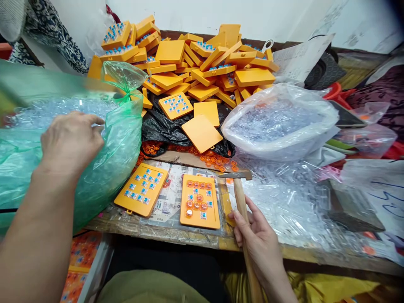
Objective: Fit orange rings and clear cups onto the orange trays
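Note:
My right hand [260, 242] is wrapped around the wooden handle of a hammer [241, 198], its narrow metal head up and turned sideways. My left hand [71, 136] is over a green plastic bag [123, 126] of small clear plastic pieces [69, 105]; one finger stretches out, while the others are partly hidden and slightly blurred. Between the hands lie two flat yellow plastic panels with blue switch-like parts. On the right panel [200, 221], round orange transparent caps [196, 205] cover some of these parts. The left panel [139, 185] shows only the blue parts.
Behind is a tall heap of yellow panels [202, 75], partly on black plastic [160, 130]. A white bag [328, 113] of clear pieces stands right, with more clear pieces [284, 198] spread before it. Loose orange caps [217, 160] lie behind the worktop's printed sheet [172, 210].

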`<state>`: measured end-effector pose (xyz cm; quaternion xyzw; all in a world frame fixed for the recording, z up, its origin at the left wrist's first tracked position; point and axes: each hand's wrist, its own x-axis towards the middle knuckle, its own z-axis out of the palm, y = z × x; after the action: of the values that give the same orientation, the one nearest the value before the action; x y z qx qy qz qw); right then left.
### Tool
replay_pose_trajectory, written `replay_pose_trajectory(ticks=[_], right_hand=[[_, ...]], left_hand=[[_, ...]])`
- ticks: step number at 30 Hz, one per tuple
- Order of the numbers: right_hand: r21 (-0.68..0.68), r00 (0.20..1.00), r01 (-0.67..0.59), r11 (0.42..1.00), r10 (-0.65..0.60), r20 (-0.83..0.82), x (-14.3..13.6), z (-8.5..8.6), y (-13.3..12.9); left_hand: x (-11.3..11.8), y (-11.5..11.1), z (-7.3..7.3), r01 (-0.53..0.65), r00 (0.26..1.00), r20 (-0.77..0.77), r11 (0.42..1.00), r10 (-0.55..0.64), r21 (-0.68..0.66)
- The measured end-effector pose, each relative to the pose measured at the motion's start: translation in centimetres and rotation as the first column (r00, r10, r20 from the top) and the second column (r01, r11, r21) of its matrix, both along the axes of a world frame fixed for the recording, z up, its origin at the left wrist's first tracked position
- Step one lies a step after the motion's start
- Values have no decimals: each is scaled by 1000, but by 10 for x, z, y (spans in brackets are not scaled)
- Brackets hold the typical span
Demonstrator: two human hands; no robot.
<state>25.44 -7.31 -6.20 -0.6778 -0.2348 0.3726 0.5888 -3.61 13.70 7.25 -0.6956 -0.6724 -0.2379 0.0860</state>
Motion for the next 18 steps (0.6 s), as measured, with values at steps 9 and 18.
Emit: replay_pose_trajectory(ticks=[9, 18], right_hand=[[-14, 999, 32, 999, -32, -15, -3, 4, 3], [8, 1000, 28, 1000, -28, -15, -2, 0, 1]], left_hand=[[119, -43, -50, 772, 619, 267, 634, -739, -37], [220, 3, -116, 796, 605, 397, 518, -690, -312]])
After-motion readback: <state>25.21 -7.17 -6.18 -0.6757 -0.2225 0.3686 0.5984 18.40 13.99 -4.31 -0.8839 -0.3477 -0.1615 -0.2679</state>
